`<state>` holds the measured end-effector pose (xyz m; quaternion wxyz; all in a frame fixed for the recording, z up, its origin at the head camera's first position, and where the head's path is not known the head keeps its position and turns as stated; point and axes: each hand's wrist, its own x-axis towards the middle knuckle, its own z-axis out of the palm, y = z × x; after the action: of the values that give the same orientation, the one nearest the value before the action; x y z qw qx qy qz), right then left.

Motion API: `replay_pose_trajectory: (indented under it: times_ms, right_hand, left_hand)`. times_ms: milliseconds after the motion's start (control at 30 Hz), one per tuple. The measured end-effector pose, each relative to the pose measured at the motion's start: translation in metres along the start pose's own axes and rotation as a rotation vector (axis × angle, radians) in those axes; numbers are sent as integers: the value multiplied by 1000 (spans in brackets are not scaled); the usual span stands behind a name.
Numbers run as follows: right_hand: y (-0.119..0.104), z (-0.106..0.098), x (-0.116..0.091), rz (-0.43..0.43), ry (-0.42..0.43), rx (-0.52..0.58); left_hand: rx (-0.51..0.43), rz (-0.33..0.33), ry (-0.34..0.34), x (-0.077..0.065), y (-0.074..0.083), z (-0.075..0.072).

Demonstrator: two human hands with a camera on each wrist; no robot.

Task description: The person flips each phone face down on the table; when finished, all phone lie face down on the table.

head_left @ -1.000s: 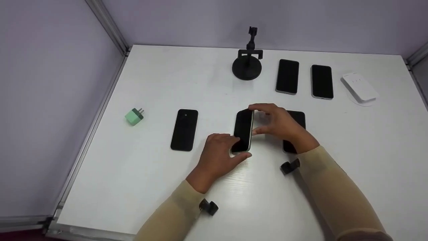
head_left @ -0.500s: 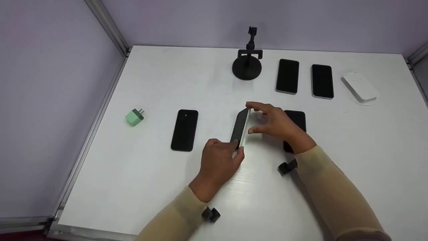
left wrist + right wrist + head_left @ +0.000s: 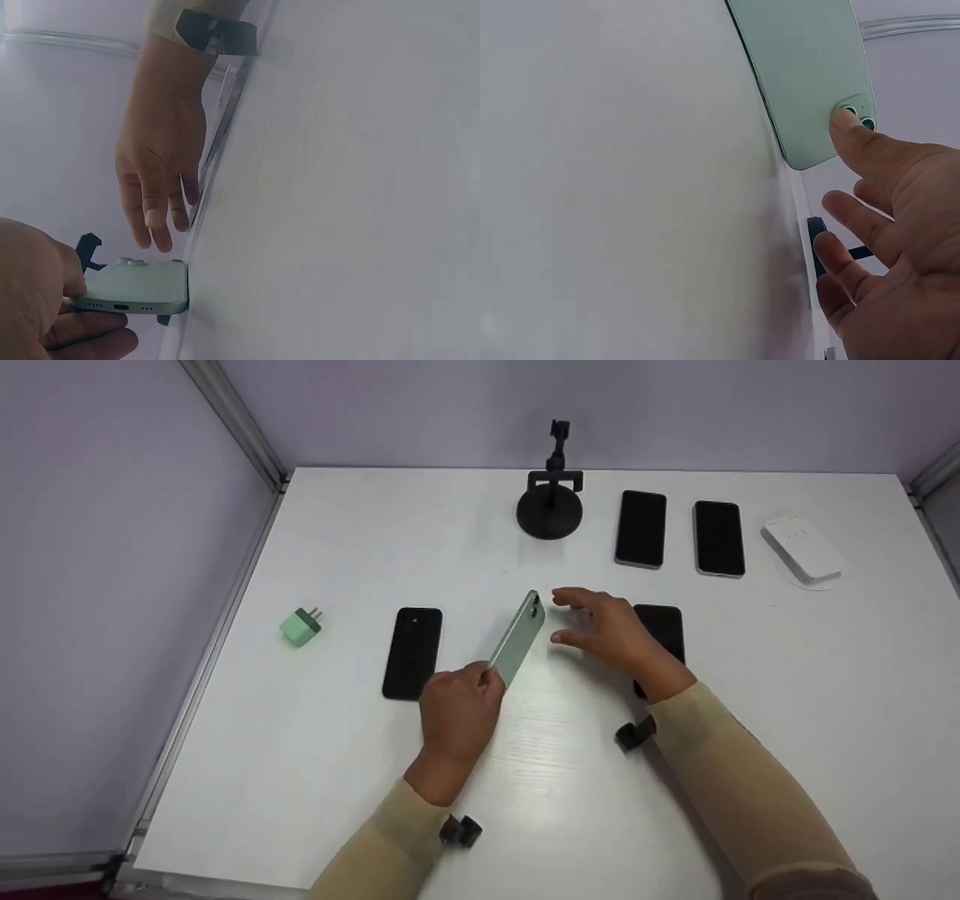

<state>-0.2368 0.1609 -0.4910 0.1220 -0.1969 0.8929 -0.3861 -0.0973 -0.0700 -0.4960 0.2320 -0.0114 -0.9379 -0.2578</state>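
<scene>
A mint-green smartphone [image 3: 519, 639] is tilted up on its edge near the middle of the table, its back and camera lenses turned to the right. My left hand [image 3: 459, 712] pinches its lower end between thumb and fingers; the charging port side [image 3: 120, 306] shows in the left wrist view. To the right of the phone, my right hand [image 3: 611, 630] holds nothing, its fingers spread and a little bent. In the head view a gap separates it from the phone. Under the right wrist lies a black phone [image 3: 661, 630], partly hidden.
A black phone [image 3: 412, 652] lies left of the left hand. Further left is a green charger plug [image 3: 301, 627]. Along the back stand a black phone stand [image 3: 550, 510], two dark phones [image 3: 641, 529] and a white box-like device [image 3: 804, 547].
The phone has turned from screen-up to show its green back, swinging left with my left hand. My right fingers have come away from its edge.
</scene>
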Motion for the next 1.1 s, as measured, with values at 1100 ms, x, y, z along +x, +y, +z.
replay_pose_trajectory:
  times_ms: [1100]
  right_hand:
    - [-22, 44, 29, -22, -47, -23]
  left_hand:
    - [-67, -127, -265, -9, -30, -27]
